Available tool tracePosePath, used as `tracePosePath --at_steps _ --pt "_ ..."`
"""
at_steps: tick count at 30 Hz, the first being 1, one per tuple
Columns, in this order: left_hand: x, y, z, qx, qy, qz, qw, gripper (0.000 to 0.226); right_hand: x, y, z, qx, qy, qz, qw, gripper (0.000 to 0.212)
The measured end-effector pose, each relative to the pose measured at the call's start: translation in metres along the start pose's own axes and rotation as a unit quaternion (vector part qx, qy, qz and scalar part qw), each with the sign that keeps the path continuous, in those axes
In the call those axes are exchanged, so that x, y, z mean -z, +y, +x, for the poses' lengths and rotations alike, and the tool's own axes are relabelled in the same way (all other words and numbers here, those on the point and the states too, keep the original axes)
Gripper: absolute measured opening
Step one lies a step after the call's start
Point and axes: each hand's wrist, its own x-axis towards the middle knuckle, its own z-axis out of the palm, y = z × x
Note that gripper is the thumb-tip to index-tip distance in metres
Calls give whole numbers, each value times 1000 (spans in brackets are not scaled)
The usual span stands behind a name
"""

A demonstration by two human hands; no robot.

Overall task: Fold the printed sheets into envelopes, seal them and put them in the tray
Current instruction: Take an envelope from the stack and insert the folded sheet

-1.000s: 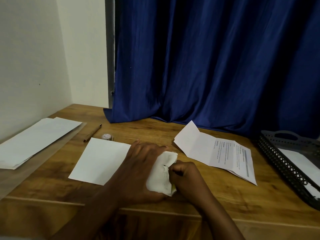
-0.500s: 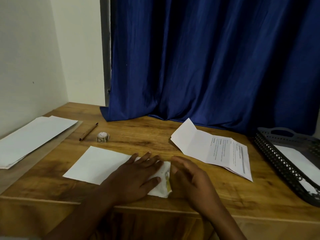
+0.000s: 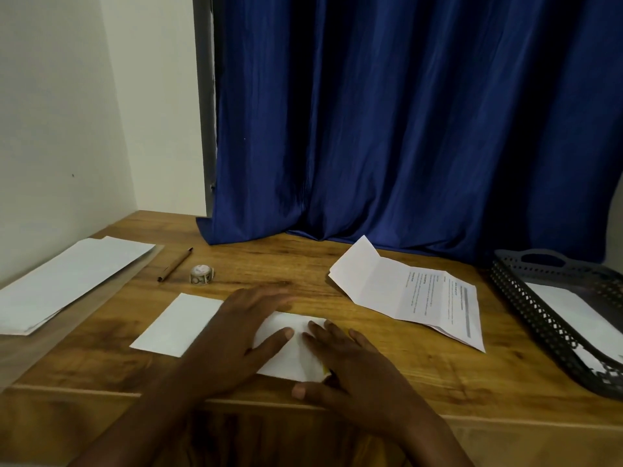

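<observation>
Hands lie flat now: the left hand [image 3: 246, 328] and right hand [image 3: 350, 362], fingers straight, press the envelope [image 3: 290, 352]. A second ago they pinched it. Sealing looks nearly done; the tray [image 3: 526, 291] waits at 3 o'clock.

Left hand [image 3: 236, 335] and right hand [image 3: 350, 362] lie flat over the envelope [image 3: 175, 326], so its middle and flap end are hidden; seal state can't be read. Left fingertips are motion-blurred. A small yellow bit shows at the right hand's edge, too small to identify. Text on the printed sheet [image 3: 421, 294] is illegible. The tray [image 3: 539, 318] is cut by the right edge; the paper inside is only partly visible. The stack of sheets [image 3: 67, 284] runs off the left edge. Forearms leave the frame at the bottom.
</observation>
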Motion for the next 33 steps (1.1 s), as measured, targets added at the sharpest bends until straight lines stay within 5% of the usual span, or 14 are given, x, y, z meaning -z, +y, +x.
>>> tracePosePath --at_steps 9,13,15,18,22,25,28,33 --pt "54 -52 -78 78 -136 82 984 100 -10 18 -32 7 59 -57 997 100" --pt "55 -62 -99 20 -81 77 994 77 -13 20 -44 17 116 0 993 65" --pt "56 -65 -103 4 -43 39 998 63 -13 22 -53 16 146 51 988 66" --pt "55 -60 -97 24 24 -91 995 47 -11 24 -60 -1 215 196 957 60" --pt "52 -42 -72 67 97 -188 975 37 7 27 -60 -36 244 381 891 11" --pt "45 -32 -45 129 147 -243 950 49 17 34 -52 -96 299 409 857 30" --pt "29 -29 -21 166 152 -303 926 60 23 43 -40 -149 321 471 808 18" --pt "6 -38 -9 181 102 -253 945 90 15 56 -27 -216 343 454 793 16"
